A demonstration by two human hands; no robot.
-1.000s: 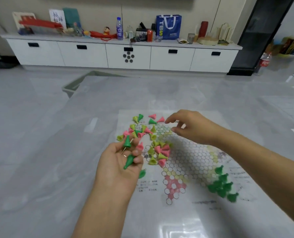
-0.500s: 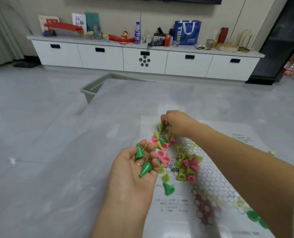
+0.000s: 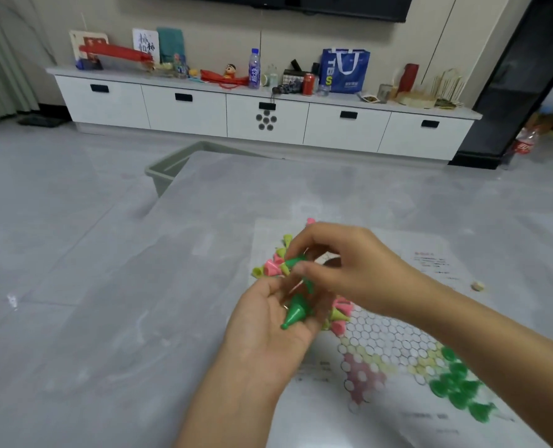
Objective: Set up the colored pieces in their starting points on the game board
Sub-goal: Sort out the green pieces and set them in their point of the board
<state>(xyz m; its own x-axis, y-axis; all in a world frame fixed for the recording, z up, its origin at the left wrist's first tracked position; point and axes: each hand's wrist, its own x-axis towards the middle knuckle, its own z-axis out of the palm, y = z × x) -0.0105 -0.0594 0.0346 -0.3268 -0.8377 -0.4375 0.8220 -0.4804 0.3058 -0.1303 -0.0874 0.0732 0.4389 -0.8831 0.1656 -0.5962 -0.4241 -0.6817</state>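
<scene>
A paper game board (image 3: 394, 337) with a honeycomb of white cells lies on the grey table. My left hand (image 3: 268, 328) is palm up over the board's left edge and cradles green cone pieces (image 3: 296, 313) in its curled fingers. My right hand (image 3: 339, 270) hovers just above it and pinches another green cone piece (image 3: 292, 262) between thumb and fingers. A loose pile of pink and yellow-green pieces (image 3: 273, 265) lies on the board, partly hidden by both hands. Several green pieces (image 3: 456, 384) stand grouped at the board's lower right point.
The grey table (image 3: 107, 318) ends at a far edge with a grey bin (image 3: 168, 173) beyond it. A small pale scrap (image 3: 477, 285) lies right of the board. A white cabinet (image 3: 262, 114) with bottles, a can and a blue bag stands at the back wall.
My right hand has come back from the pile with a green piece and now sits over my left palm. The camera has shifted, so the board appears further right.
</scene>
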